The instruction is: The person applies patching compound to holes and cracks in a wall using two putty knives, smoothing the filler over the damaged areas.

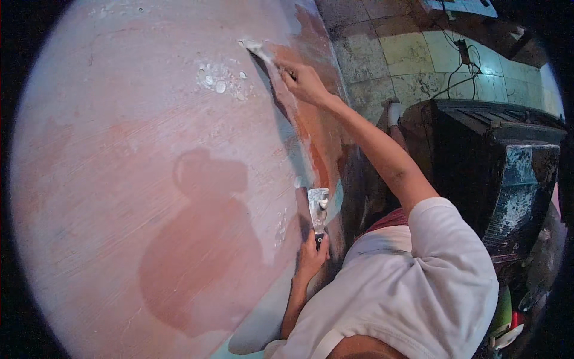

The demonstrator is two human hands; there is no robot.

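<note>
My right hand is closed on a narrow scraper, its white-smeared tip against the pink wall, beside several small white flaked or filled spots. Lower down, my left hand grips the dark handle of a wider putty knife, whose metal blade carries white paste and points up along the wall. Orange-brown and pale blue paint shows near the wall's right edge. My arms and head cast shadows on the pink surface.
A large dark appliance with white smears stands to my right. Beyond it are a tiled floor, a black plug or box with cables, and a pale object at the top. Green and red items lie at lower right.
</note>
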